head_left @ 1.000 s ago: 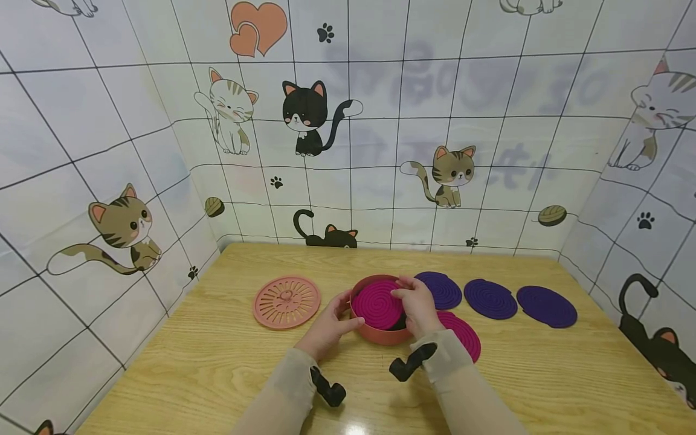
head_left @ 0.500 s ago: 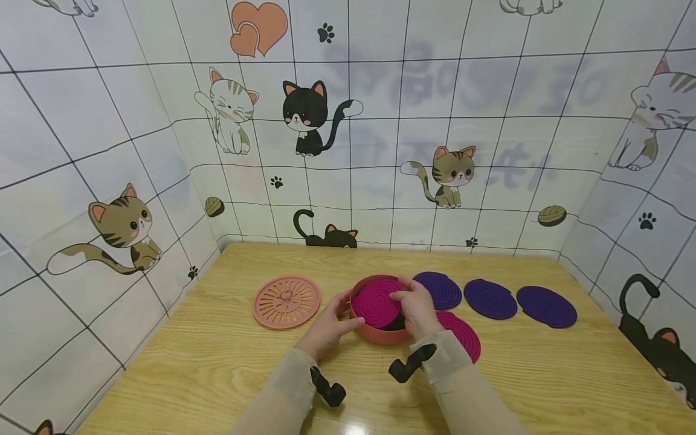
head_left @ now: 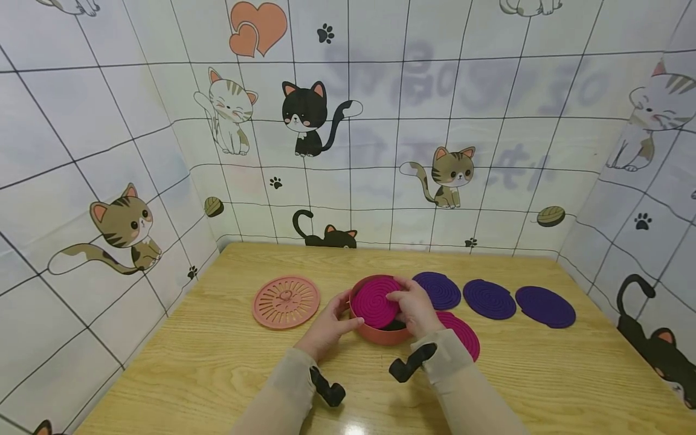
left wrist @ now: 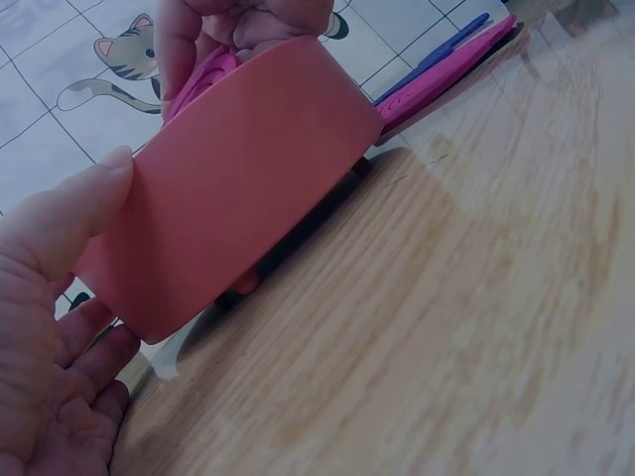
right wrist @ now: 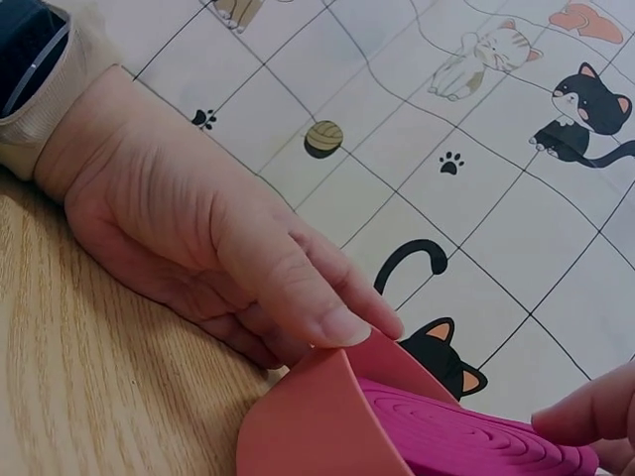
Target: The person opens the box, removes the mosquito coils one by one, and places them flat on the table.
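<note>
A round coral tin [head_left: 380, 336] sits on the table in front of me, open at the top and dark inside. My left hand [head_left: 328, 327] holds its left side, thumb [left wrist: 94, 208] near the rim and fingers around the outer wall. My right hand [head_left: 415, 306] pinches the right edge of a magenta spiral mosquito coil [head_left: 375, 302], tilted within the tin's mouth. In the right wrist view the mosquito coil [right wrist: 456, 431] lies partly below the rim, and only fingertips of my right hand [right wrist: 595, 412] show.
A slotted coral lid [head_left: 286, 302] lies left of the tin. Another magenta coil [head_left: 461, 335] lies to the right, partly behind my right arm. Three purple coils [head_left: 437, 291] [head_left: 489, 299] [head_left: 545, 306] lie in a row at the back right of the wooden table [head_left: 217, 362].
The magenta mosquito coil and my right fingertips have shifted slightly left, and a bit more of the dark inside shows at the lower right. My left hand and the tin have stayed put.
</note>
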`<state>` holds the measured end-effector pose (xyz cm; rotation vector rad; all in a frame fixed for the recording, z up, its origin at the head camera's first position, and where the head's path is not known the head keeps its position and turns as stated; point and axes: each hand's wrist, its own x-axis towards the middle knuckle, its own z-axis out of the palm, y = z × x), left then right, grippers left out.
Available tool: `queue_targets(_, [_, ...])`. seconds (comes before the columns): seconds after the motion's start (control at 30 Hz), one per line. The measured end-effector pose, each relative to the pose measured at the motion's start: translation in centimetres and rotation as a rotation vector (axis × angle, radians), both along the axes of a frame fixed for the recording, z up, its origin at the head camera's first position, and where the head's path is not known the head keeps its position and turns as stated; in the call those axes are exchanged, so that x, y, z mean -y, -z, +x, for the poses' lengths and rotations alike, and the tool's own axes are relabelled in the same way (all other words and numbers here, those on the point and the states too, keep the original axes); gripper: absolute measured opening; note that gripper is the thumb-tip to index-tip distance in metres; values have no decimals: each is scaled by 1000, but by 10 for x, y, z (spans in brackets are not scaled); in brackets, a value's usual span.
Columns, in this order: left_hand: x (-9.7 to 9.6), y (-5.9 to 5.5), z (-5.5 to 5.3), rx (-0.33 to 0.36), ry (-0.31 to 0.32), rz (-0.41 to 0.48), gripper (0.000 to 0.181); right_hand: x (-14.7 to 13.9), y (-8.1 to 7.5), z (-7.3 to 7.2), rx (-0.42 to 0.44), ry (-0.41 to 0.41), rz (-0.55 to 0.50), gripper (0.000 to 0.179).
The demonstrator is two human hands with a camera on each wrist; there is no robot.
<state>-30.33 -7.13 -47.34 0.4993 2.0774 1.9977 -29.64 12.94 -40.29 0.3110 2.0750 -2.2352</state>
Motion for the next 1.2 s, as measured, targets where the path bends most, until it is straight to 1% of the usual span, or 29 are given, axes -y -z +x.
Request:
queue_targets(0.17, [0, 0, 0, 9, -4, -7, 76, 2, -2, 2, 1, 5, -4, 60])
queue_targets(0.33, [0, 0, 0, 13, -8, -7, 76, 3, -3, 3, 4, 16, 13, 58])
queue_targets(0.43, [0, 0, 1, 20, -8, -4, 76, 4, -2, 3, 5, 14, 12, 57])
queue_targets(0.6, [0, -1, 1, 26, -11, -6, 76, 4, 0, 2, -8, 7, 23, 61])
queue_targets(0.7, [0, -1, 0, 26, -12, -10, 77, 4, 2, 2, -24, 5, 34, 62])
queue_targets(0.9, [1, 0, -1, 33, -18, -23, 77, 5, 3, 0, -27, 14, 46, 66])
queue_targets(1.03, [1, 0, -1, 25, -13, -20, 78, 5, 3, 1, -18, 21, 38, 68])
queue_targets(1.2, [1, -1, 1, 12, -4, -13, 77, 3, 2, 3, -12, 20, 28, 64])
